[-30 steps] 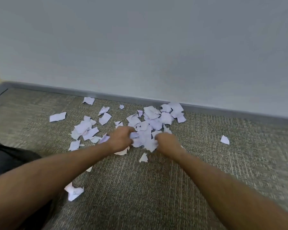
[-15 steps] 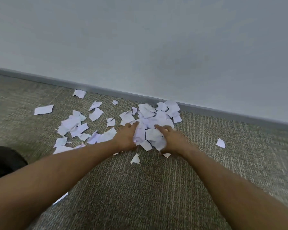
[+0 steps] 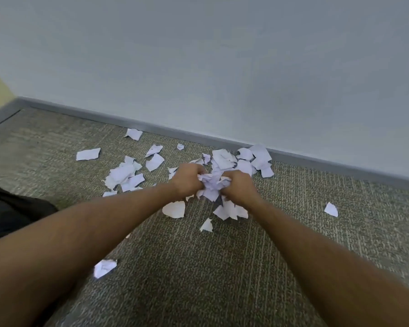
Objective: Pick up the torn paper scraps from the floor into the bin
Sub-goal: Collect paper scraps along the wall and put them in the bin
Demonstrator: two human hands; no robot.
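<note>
The person's left hand and right hand meet knuckle to knuckle low over the carpet, fingers of both curled round one crumpled wad of paper scraps pressed between them. The wad sits straight ahead of both outstretched forearms, equally close to each hand. Loose scraps lie further left, others against the baseboard just beyond the hands, one stray piece well off to the right. No bin is in view, so which way the wad must travel cannot be told

Both arms outstretched, left hand and right hand close together, fingers curled.
</note>
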